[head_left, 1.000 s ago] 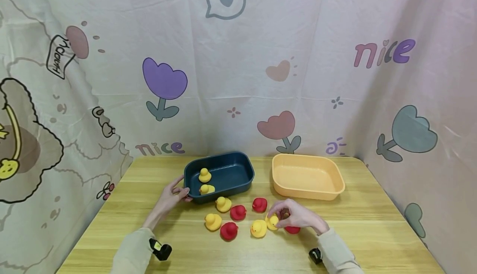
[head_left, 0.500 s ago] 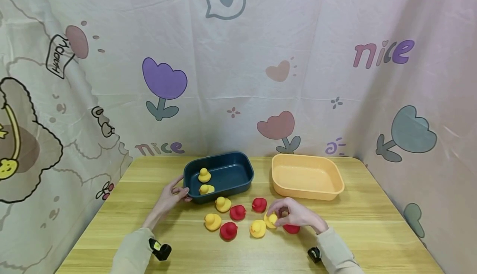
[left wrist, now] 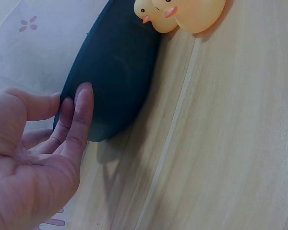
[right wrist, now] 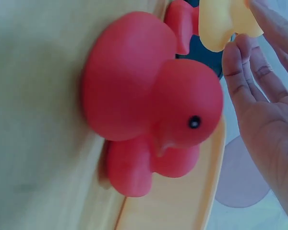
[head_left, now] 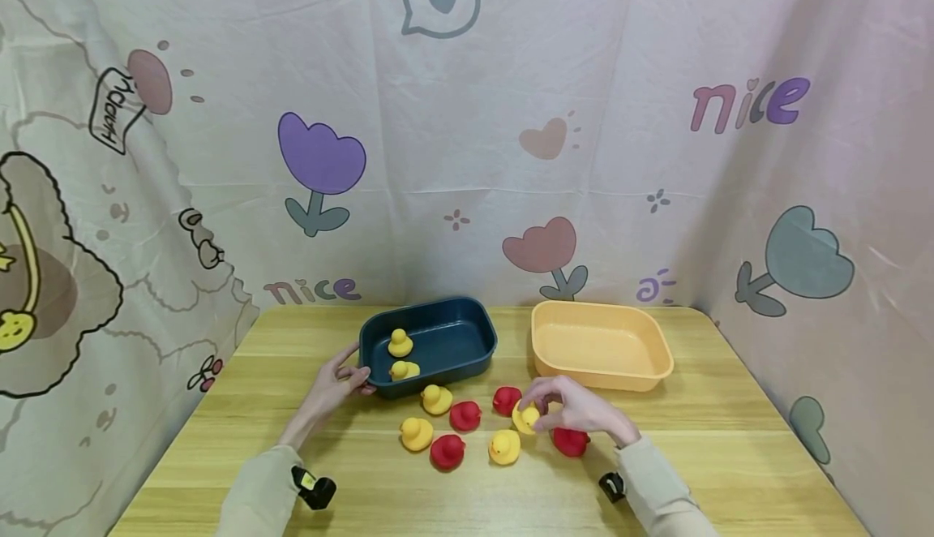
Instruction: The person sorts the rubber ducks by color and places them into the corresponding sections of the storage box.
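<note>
1. A dark blue, rounded rectangular plastic tray (head_left: 456, 342) is sitting near the far edge of the pale wooden counter (head_left: 467, 504). Two small yellow rubber ducks are resting inside at its left end: an upright duck (head_left: 400, 343) and a front-wall duck (head_left: 404, 371) facing left.
2. The left hand (head_left: 336, 383) is holding that tray's near-left corner, its fingers set against the outer wall and rim.
3. A pale orange, rounded rectangular tray (head_left: 627, 378) is standing to the right, showing its plain floor. A strip of wood is separating the two trays.
4. The right hand (head_left: 572, 407) is pinching a yellow rubber duck (head_left: 525, 417) between its fingers, in front of the gap between the trays. Whether the duck is touching the counter, I cannot tell.
5. Just beside that hand, a red rubber duck (head_left: 571, 441) is lying on the wood; the right wrist view is showing another red one behind it.
6. More yellow and red ducks are spreading leftward, one yellow duck (head_left: 436, 400) sitting close to the blue tray's front wall.
7. Bare wood is stretching along both side edges and in front of the ducks; a printed white fabric backdrop (head_left: 452, 131) is bounding the far edge.
</note>
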The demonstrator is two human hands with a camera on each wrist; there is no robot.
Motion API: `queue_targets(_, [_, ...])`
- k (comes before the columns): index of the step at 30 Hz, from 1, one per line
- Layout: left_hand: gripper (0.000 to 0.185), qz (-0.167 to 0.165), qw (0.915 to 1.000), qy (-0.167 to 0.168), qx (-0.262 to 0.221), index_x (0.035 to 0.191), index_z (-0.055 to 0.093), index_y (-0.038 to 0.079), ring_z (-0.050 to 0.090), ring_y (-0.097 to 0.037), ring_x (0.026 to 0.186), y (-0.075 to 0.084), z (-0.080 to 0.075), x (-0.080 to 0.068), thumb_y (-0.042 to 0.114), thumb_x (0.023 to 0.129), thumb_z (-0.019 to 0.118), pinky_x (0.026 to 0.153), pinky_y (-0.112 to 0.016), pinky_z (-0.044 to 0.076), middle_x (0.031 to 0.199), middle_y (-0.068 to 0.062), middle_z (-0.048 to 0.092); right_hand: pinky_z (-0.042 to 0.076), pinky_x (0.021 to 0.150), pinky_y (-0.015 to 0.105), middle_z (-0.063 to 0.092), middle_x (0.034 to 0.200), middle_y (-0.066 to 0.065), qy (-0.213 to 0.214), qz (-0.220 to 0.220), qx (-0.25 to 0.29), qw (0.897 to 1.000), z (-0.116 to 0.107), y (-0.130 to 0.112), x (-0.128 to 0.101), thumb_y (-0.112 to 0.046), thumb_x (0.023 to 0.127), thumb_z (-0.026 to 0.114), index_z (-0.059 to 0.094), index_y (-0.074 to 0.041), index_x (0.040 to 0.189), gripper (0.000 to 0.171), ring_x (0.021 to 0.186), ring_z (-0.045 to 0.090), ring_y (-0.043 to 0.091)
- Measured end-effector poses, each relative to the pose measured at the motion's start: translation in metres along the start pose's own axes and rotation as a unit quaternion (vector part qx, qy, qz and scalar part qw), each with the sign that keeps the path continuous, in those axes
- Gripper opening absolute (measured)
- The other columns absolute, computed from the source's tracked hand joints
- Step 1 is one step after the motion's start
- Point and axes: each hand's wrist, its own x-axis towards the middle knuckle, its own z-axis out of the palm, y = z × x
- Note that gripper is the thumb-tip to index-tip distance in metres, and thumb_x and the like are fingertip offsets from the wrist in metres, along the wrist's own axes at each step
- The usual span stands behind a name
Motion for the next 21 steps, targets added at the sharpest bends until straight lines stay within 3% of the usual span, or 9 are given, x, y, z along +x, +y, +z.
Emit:
queue_targets(12, [0.064,0.007,1.0,-0.003,-0.001,0.144,0.014,0.01,0.067,-0.018,0.074,0.001,0.0,-0.001,0.011,0.091,0.05,0.079,-0.043,0.054,0.1,-0.033,0.056,0.05,0.061,0.022,0.06,0.089,0.017,-0.001,-0.009,-0.021,1.0,-0.017,-0.039,0.022,-0.002,0.076,0.066,0.064,-0.002,0.099,0.022,0.071,0.054,0.031])
queue_targets(21, [0.064,0.007,0.9999,-0.006,-0.004,0.144,0.014,0.011,0.066,-0.018,0.075,0.0,-0.001,0.0,0.012,0.091,0.05,0.081,-0.045,0.053,0.099,-0.03,0.057,0.05,0.063,0.026,0.061,0.085,-0.004,0.01,0.004,-0.067,0.998,-0.031,-0.033,0.049,-0.017,0.076,0.07,0.065,-0.02,0.098,0.023,0.071,0.053,0.013])
